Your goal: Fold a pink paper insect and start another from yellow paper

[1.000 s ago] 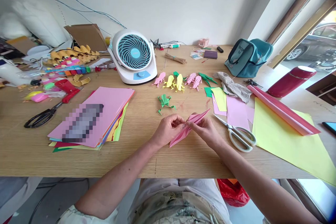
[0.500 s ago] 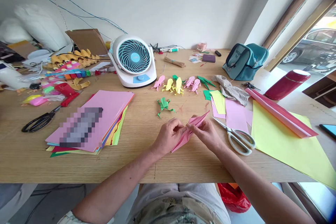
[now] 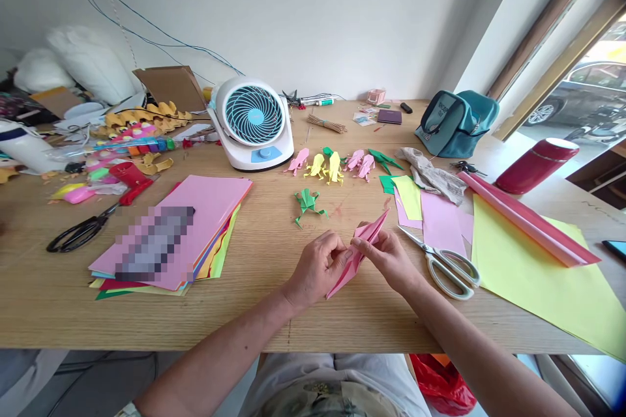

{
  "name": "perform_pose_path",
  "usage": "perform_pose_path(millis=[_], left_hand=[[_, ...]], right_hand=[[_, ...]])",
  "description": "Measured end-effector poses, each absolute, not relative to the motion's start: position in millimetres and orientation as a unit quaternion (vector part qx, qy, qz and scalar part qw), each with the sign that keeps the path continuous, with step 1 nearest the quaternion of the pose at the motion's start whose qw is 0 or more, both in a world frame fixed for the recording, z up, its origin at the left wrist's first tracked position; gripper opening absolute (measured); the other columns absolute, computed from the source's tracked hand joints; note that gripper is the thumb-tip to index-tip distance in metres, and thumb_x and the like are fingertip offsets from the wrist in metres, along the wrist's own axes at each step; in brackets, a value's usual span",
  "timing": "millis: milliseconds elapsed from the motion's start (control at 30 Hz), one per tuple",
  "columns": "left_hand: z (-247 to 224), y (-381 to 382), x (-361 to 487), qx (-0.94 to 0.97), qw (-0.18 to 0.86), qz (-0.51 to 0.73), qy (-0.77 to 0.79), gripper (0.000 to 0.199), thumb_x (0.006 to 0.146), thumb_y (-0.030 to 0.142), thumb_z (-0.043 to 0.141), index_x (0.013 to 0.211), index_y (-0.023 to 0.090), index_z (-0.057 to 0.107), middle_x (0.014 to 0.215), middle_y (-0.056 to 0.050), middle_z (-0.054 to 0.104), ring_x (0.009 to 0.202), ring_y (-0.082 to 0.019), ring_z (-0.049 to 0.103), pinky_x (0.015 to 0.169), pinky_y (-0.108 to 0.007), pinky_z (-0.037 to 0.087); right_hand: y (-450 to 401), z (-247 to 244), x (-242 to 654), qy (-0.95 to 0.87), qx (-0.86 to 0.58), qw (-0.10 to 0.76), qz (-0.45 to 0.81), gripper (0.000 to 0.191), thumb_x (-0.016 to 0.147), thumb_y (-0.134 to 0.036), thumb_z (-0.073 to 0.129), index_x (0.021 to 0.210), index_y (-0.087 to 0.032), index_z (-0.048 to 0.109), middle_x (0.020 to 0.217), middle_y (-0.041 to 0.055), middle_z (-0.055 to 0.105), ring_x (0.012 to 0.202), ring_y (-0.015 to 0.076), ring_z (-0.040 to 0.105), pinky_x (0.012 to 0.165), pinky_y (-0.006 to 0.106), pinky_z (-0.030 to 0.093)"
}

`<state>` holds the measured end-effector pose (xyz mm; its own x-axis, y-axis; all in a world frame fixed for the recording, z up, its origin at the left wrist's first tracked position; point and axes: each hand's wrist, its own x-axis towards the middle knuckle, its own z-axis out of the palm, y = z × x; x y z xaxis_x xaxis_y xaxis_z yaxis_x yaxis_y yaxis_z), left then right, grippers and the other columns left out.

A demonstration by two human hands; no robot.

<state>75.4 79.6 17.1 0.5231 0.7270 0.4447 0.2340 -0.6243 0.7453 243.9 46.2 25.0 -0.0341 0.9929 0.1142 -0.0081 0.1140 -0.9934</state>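
A folded piece of pink paper [image 3: 346,279] is held slantwise above the front of the table, with pointed ends at top right and bottom left. My left hand [image 3: 320,268] pinches its left side between thumb and fingers. From the other side my right hand [image 3: 388,257] grips it, thumb pressed on the creased middle. Just beyond my hands a green origami frog [image 3: 308,203] rests on the wood. Behind that frog stands a row of smaller folded figures, among them a yellow one [image 3: 335,168] and a pink one [image 3: 366,166].
White-handled scissors [image 3: 452,270] lie right of my hand, near pink sheets [image 3: 443,221] and large yellow paper [image 3: 533,287]. At left are a stack of coloured paper [image 3: 210,202] and black-handled scissors [image 3: 81,231]. Behind stand a fan [image 3: 254,120], a teal bag [image 3: 457,122] and a red flask [image 3: 535,166].
The whole scene sits slightly lower in view, as the camera has tilted. Both hands still hold the pink paper, with only a slight shift of the fingers.
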Motion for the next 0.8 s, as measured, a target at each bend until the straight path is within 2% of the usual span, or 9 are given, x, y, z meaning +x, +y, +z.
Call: perform_pose_path(millis=[133, 333, 500, 667, 800], left_hand=[[18, 76, 77, 0.812, 0.318, 0.386, 0.300, 0.026, 0.092, 0.023, 0.052, 0.068, 0.018, 0.044, 0.067, 0.002, 0.048, 0.064, -0.011, 0.044, 0.061, -0.024, 0.033], [19, 81, 78, 0.759, 0.422, 0.376, 0.323, 0.030, 0.091, 0.036, 0.056, 0.068, 0.017, 0.050, 0.066, 0.003, 0.049, 0.062, -0.010, 0.045, 0.058, -0.022, 0.034], [20, 89, 74, 0.706, 0.471, 0.413, 0.331, 0.028, 0.090, 0.033, 0.055, 0.068, 0.018, 0.047, 0.066, 0.004, 0.044, 0.062, -0.010, 0.040, 0.060, -0.023, 0.034], [19, 93, 74, 0.660, 0.514, 0.431, 0.337, 0.029, 0.088, 0.034, 0.057, 0.067, 0.018, 0.046, 0.065, 0.004, 0.042, 0.061, -0.009, 0.038, 0.059, -0.023, 0.033], [17, 94, 76, 0.587, 0.603, 0.431, 0.325, 0.023, 0.082, 0.037, 0.067, 0.087, 0.018, 0.055, 0.070, 0.005, 0.048, 0.062, -0.008, 0.042, 0.059, -0.021, 0.035]], right_hand=[[46, 25, 244, -0.549, -0.453, 0.534, 0.456, 0.043, 0.075, -0.055, 0.072, 0.062, -0.016, 0.057, 0.066, -0.0002, 0.052, 0.061, 0.0121, 0.048, 0.057, 0.025, 0.041], [49, 21, 246, -0.537, -0.477, 0.483, 0.502, 0.044, 0.077, -0.058, 0.069, 0.069, -0.016, 0.059, 0.063, -0.0001, 0.054, 0.061, 0.0131, 0.049, 0.059, 0.026, 0.040], [47, 21, 246, -0.515, -0.454, 0.483, 0.543, 0.044, 0.090, -0.060, 0.050, 0.080, -0.018, 0.058, 0.073, 0.0005, 0.054, 0.068, 0.0133, 0.050, 0.066, 0.027, 0.044], [48, 22, 244, -0.542, -0.471, 0.476, 0.508, 0.039, 0.084, -0.056, 0.062, 0.076, -0.019, 0.056, 0.068, -0.0005, 0.053, 0.064, 0.0127, 0.047, 0.061, 0.026, 0.039], [49, 20, 243, -0.556, -0.476, 0.486, 0.477, 0.040, 0.082, -0.057, 0.064, 0.073, -0.019, 0.053, 0.065, -0.0021, 0.049, 0.060, 0.0120, 0.044, 0.058, 0.026, 0.037]])
